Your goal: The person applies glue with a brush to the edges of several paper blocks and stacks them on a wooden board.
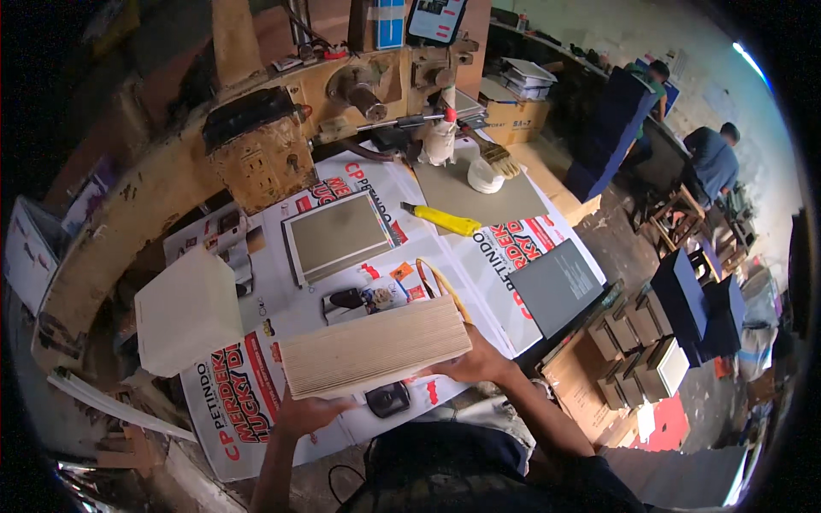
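Observation:
Between my two hands is a thick cream paper block [376, 344], its layered edge of many folded sheets facing up toward me. My left hand [306, 415] grips its lower left end from beneath. At its right end my right hand [475, 357] is closed around the side, most of the fingers hidden under the block. Beyond it, a grey board in a white frame [340, 235] lies on the printed sheet [479, 318] that covers the table. Another pale paper block [190, 309] stands to the left. A dark grey book cover [558, 288] rests at the right.
A yellow box cutter [441, 219] lies near a white tub [485, 177] with a brush [492, 154] over it, on a grey board [513, 202]. A worn machine [261, 158] borders the far side. Several bound blocks [634, 327] are stacked at right; people [711, 164] sit in the background.

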### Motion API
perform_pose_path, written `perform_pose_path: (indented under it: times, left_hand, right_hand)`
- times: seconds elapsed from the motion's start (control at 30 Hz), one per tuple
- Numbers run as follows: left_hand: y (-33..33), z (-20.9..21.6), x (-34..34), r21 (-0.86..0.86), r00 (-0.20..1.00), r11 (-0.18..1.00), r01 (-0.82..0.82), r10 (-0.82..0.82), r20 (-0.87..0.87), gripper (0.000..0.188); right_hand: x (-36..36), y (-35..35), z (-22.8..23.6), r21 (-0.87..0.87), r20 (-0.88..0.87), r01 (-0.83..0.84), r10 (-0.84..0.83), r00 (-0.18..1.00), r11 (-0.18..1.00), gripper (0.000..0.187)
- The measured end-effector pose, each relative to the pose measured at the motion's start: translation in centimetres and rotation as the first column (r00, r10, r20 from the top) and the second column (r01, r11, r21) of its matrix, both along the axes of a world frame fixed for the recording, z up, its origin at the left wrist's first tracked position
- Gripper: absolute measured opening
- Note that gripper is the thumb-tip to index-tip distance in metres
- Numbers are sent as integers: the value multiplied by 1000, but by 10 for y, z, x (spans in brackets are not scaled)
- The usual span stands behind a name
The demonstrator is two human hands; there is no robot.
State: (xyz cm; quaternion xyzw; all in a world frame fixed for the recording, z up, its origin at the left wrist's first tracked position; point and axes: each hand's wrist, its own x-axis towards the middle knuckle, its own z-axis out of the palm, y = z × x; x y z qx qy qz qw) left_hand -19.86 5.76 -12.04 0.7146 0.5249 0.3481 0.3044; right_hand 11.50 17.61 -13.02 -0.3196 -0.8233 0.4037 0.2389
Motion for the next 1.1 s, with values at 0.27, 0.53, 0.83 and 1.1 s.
perform_pose_path:
  times: [0.27, 0.53, 0.83, 1.1]
  left_hand:
    - [5, 8, 11, -120, 986, 985, -125, 137, 92, 60]
    - [-16, -23, 14, -271, 962, 931, -245, 267, 48, 74]
    - [-26, -44, 10, -65, 959, 959, -275, 269, -89, 57]
    - [-47, -95, -14, 79, 914, 955, -285, 296, -278, 52]
  right_hand:
    - [-5, -5, 17, 292, 157, 4, -52, 986, 956, 104]
    - [-1, -7, 11, 129, 150, 33, -52, 987, 991, 110]
    - [4, -7, 4, 126, 131, 63, -79, 988, 990, 107]
    - [-5, -9, 10, 127, 101, 24, -37, 994, 992, 99]
